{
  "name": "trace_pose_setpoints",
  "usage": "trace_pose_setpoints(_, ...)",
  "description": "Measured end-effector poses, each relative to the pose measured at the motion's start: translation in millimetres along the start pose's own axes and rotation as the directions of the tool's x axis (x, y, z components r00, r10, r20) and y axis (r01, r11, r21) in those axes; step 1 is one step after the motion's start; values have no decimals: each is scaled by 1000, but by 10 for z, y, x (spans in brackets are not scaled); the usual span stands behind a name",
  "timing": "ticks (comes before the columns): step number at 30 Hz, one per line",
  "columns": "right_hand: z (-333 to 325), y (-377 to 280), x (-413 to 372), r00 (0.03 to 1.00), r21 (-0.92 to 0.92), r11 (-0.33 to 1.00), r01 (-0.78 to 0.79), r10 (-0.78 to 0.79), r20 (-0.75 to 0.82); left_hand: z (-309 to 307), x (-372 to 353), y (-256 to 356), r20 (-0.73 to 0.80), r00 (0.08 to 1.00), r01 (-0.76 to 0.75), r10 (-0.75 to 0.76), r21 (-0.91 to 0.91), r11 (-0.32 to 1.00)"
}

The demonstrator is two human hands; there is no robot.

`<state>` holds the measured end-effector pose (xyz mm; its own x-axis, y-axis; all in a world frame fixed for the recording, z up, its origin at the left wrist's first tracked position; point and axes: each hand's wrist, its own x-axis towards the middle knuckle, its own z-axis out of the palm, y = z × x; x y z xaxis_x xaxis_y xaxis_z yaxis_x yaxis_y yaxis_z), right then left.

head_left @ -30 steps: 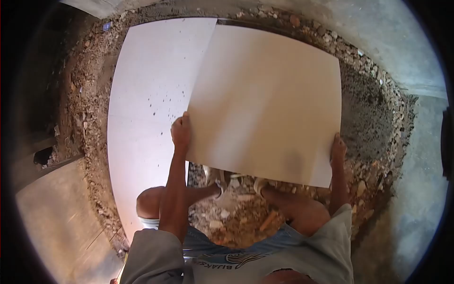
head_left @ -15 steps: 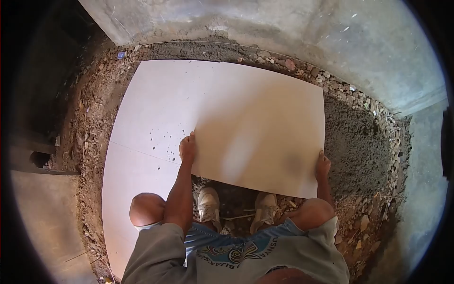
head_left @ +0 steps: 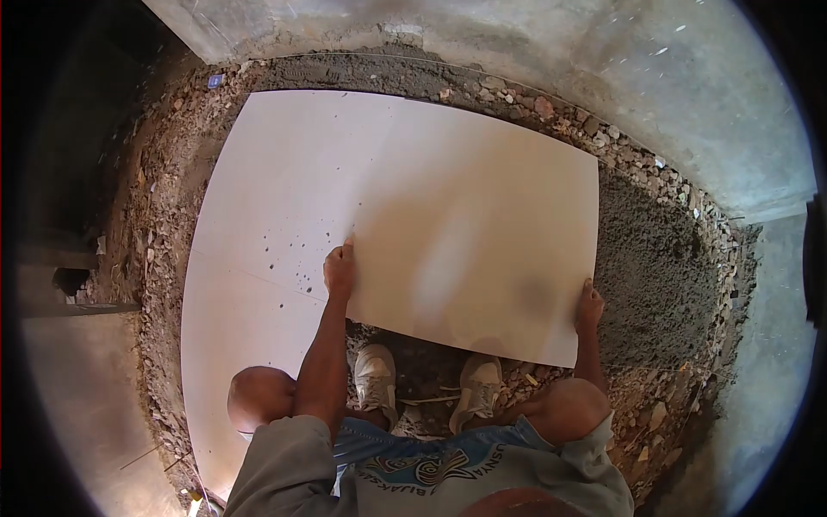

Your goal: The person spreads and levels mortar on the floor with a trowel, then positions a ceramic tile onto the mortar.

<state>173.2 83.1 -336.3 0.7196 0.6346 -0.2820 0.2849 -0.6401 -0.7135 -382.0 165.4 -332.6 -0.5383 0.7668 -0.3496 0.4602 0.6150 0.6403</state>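
Note:
A large pale floor tile (head_left: 482,215) with a glossy surface lies in front of me. My left hand (head_left: 339,269) is closed on its left edge, beside the neighbouring tile. On the opposite side, my right hand (head_left: 590,308) grips the right edge near the front corner. The fingertips of both hands are partly hidden. Touching or very near the held tile on the left is another pale tile (head_left: 276,164), spotted with dark specks of mortar. A further tile (head_left: 220,345) lies closer to me, beyond a thin joint line.
Rough grey mortar (head_left: 655,267) spreads to the right of the held tile. Rubble (head_left: 642,431) borders the floor. A string line (head_left: 482,71) runs along the back, below a concrete wall (head_left: 517,34). My shoes (head_left: 376,379) stand just short of the tile's near edge.
The view has shifted slightly. Both hands keep their hold on the tile's edges, and its far edge sits a little higher in view. Any movement of the tile itself is hard to tell.

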Motion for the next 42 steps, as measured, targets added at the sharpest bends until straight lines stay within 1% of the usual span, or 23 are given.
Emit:
trace_pose_setpoints(2, 34, 3, 51, 1000, -7, 1000, -19, 18, -4, 27, 28, -9, -10, 1000, -4, 4, -23, 1000)
trace_pose_setpoints(5, 72, 26, 50, 1000, 57, 998, -7, 7, 0, 44, 31, 9, -8, 1000, -18, 18, -21, 1000)
trace_pose_setpoints(8, 53, 4, 25, 1000, -38, 999, -15, 15, 9, 62, 12, -23, -15, 1000, -17, 17, 0, 1000)
trace_pose_setpoints(14, 162, -33, 12, 999, -33, 999, -13, 12, -34, 92, 41, 15, -18, 1000, -4, 4, 5, 1000)
trace_pose_setpoints(17, 152, 103, 167, 997, -137, 987, -81, 83, 6, 135, 77, -53, -14, 999, -32, 32, 13, 999)
trace_pose_setpoints(20, 203, 213, 245, 995, -164, 985, -43, 27, -96, 150, 63, -72, -28, 996, -89, 90, 44, 995)
trace_pose_setpoints(21, 239, 252, 259, 985, -181, 983, -18, -13, -170, 151, 41, -67, -35, 994, -104, 107, 62, 993)
trace_pose_setpoints(23, 265, 344, 281, 946, -233, 972, 32, -105, -306, 232, 25, -122, -155, 965, -196, 209, 97, 976)
trace_pose_setpoints(25, 189, 164, 244, 982, -223, 975, 5, -47, -183, 300, 41, -190, -196, 923, -296, 331, 189, 936)
trace_pose_setpoints(26, 160, 134, 197, 993, -224, 974, -19, -8, -121, 300, -20, -142, -206, 933, -266, 296, 162, 950)
trace_pose_setpoints(27, 144, 215, 234, 995, -213, 976, -43, 23, -97, 289, -133, -61, -219, 939, -240, 266, 138, 961)
trace_pose_setpoints(29, 115, 339, 384, 995, -168, 981, -96, 89, -52, 264, -473, 38, -434, 841, -271, 323, 178, 946)
trace_pose_setpoints(30, 95, 395, 437, 994, -152, 983, -106, 103, -31, 282, -638, 67, -533, 768, -288, 354, 206, 935)
trace_pose_setpoints(31, 79, 413, 486, 993, -131, 985, -115, 114, -12, 355, -838, 36, -560, 814, -96, 154, 132, 987)
trace_pose_setpoints(32, 69, 430, 481, 992, -111, 986, -124, 125, 5, 433, -1090, -19, -573, 818, 101, -53, 52, 994)
trace_pose_setpoints(33, 89, 345, 418, 994, -124, 987, -105, 101, -38, 488, -1274, -100, -574, 778, 287, -254, -34, 957)
trace_pose_setpoints(34, 102, 188, 295, 994, -136, 987, -90, 79, -82, 504, -1411, -228, -493, 775, 319, -394, -234, 919)
trace_pose_setpoints(35, 157, 99, 228, 991, -143, 987, -71, 53, -126, 519, -1500, -338, -387, 767, 343, -511, -426, 837)
trace_pose_setpoints(36, 172, 232, 325, 987, -112, 993, -46, 27, -161, 545, -1555, -445, -259, 755, 367, -602, -595, 716)
trace_pose_setpoints(38, 98, 128, 304, 985, -212, 967, -139, 114, -126, 552, -1580, -502, -1, 800, 339, -599, -823, 455)
trace_pose_setpoints(39, 109, 45, 288, 981, -255, 950, -179, 155, -113, 560, -1551, -508, 115, 826, 323, -552, -899, 296)
trace_pose_setpoints(40, 99, 118, 347, 985, -246, 957, -155, 132, -109, 572, -1536, -521, 121, 816, 334, -565, -897, 290)
trace_pose_setpoints(42, 46, 224, 434, 990, -220, 969, -111, 88, -111, 552, -1512, -544, 170, 824, 329, -540, -920, 213)
